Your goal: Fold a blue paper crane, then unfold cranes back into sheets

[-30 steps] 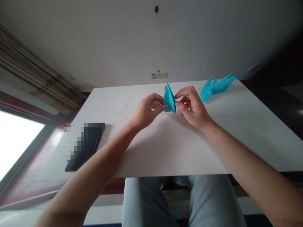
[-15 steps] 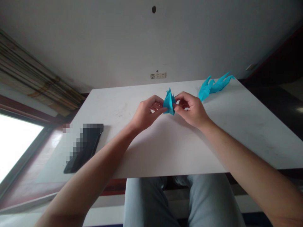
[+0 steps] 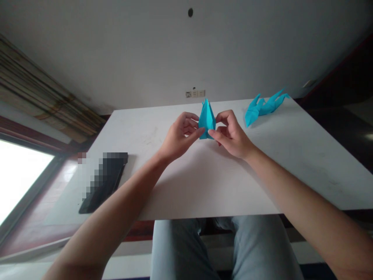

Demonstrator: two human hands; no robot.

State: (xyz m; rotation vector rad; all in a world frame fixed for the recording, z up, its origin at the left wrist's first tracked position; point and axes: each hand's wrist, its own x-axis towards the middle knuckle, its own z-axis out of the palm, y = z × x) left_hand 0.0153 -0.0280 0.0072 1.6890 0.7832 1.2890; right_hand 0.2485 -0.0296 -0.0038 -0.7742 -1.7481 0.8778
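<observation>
Both forearms come in from the lower corners and slant toward each other, so that the hands meet near the middle of the view. The left hand (image 3: 182, 134) has its thumb laid across the near face of a folded blue paper piece (image 3: 207, 116), its fingers curled round behind the left edge. The right hand (image 3: 233, 136) mirrors it: thumb on the lower right of the near face, index finger bent to the right edge, the others curled under. Both are pinching the piece, which stands upright between them with its point up; whether its lower edge touches the tabletop (image 3: 180, 198) cannot be told.

The tabletop is white, faintly smudged, and runs back to a plain grey wall (image 3: 140, 54). A striped curtain (image 3: 37, 85) hangs at the left, above a bright window (image 3: 23, 171), and the person's legs in pale jeans (image 3: 177, 249) show below the near edge.

Counted: one paper piece in the hands, two blue folded figures (image 3: 253, 111) close together at the far right, one dark flat object (image 3: 107, 181), partly pixelated, near the left forearm, and three socket plates (image 3: 195, 93) in a row low on the wall
</observation>
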